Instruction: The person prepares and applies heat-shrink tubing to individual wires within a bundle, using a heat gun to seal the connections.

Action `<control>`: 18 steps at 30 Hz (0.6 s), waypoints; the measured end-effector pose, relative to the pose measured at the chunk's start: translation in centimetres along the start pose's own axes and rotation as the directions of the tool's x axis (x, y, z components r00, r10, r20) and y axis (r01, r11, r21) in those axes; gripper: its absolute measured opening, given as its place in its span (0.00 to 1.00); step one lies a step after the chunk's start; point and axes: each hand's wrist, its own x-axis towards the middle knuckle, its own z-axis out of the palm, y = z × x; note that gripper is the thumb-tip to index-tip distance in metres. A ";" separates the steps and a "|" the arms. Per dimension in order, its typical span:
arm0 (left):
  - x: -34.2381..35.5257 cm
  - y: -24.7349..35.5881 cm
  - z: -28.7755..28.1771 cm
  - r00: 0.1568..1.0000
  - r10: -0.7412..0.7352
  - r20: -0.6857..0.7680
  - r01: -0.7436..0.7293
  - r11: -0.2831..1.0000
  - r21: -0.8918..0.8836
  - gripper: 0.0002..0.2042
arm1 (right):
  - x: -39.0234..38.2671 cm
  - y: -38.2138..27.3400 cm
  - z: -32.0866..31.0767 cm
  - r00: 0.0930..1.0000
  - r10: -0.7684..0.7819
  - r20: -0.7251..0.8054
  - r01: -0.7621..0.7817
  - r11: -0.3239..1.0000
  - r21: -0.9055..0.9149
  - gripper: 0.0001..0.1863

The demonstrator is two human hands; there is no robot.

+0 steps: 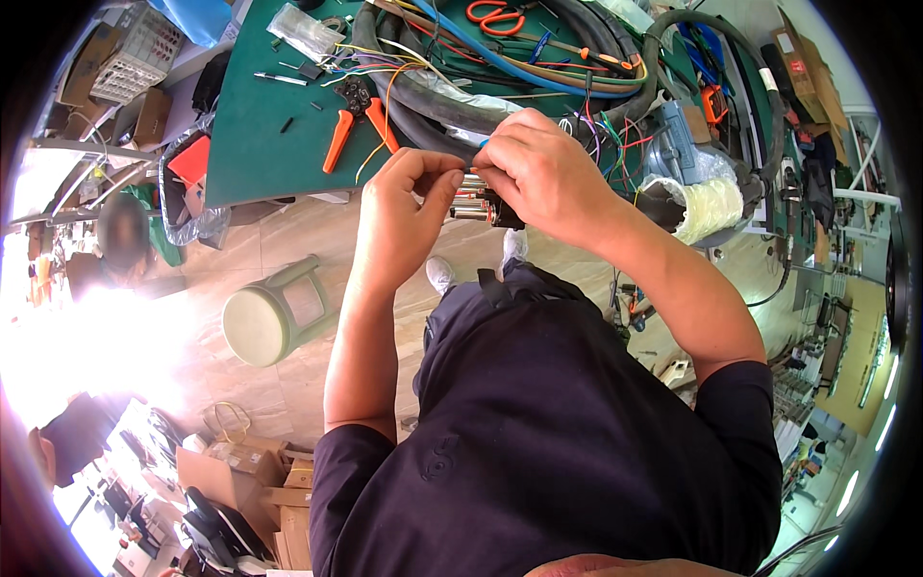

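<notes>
My left hand and my right hand meet at the table's near edge, each with thumb and fingers pinched together. What the left fingertips hold is hidden. Bits of blue and orange peek out at the right fingertips, too small to name. Just beneath the hands is a cluster of silvery metal pins with a dark body, partly covered by the right hand. Behind them a thick black cable lies coiled, its thin coloured wires fanned out to the left. Orange-handled pliers rest beside my left hand.
On the green table lie a pen, red-handled scissors and an orange-handled screwdriver. A cable end wrapped in pale yellow juts over the right edge. A light green stool stands on the floor; cardboard boxes sit lower left.
</notes>
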 end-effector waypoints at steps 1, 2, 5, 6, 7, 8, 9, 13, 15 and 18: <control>0.0 0.0 0.1 1.000 0.003 -0.002 -0.003 1.000 0.001 0.06 | 0.0 0.0 0.0 1.000 -0.003 -0.002 0.003 1.000 0.001 0.05; 0.0 0.0 0.2 1.000 0.007 -0.005 -0.007 1.000 0.002 0.05 | 0.0 0.0 -0.1 1.000 -0.006 -0.003 0.007 1.000 0.003 0.05; 0.0 -0.2 0.4 1.000 0.001 -0.013 -0.001 1.000 -0.001 0.05 | 0.1 0.0 -0.2 1.000 -0.017 0.003 0.017 1.000 0.012 0.05; 0.0 -0.1 0.5 1.000 0.005 -0.014 -0.005 1.000 0.008 0.05 | 0.0 0.2 -0.1 1.000 -0.019 0.011 0.019 1.000 0.016 0.05; 0.0 0.0 0.6 1.000 0.009 -0.015 -0.008 1.000 0.018 0.05 | 0.0 0.2 -0.1 1.000 -0.021 0.019 0.021 1.000 0.020 0.05; 0.0 0.2 0.7 1.000 0.012 -0.016 -0.012 1.000 0.028 0.05 | 0.0 0.3 -0.2 1.000 -0.021 0.023 0.020 0.999 0.025 0.05; 0.0 0.2 0.8 1.000 0.022 -0.021 -0.022 0.999 0.034 0.05 | 0.0 0.3 -0.1 0.999 -0.020 0.026 0.019 0.999 0.031 0.05; -0.1 0.4 0.8 0.998 0.053 -0.037 -0.051 0.997 0.052 0.05 | 0.1 0.2 -0.3 1.000 -0.027 -0.015 0.028 0.998 0.059 0.05; -0.1 0.3 0.8 0.997 0.065 -0.042 -0.063 0.997 0.053 0.05 | 0.0 0.2 -0.3 0.996 -0.056 -0.066 0.058 0.998 0.022 0.05; 0.0 0.2 0.8 0.995 0.089 -0.040 -0.087 0.995 0.048 0.05 | 0.0 0.2 -0.6 0.997 -0.063 -0.052 0.063 0.998 0.011 0.05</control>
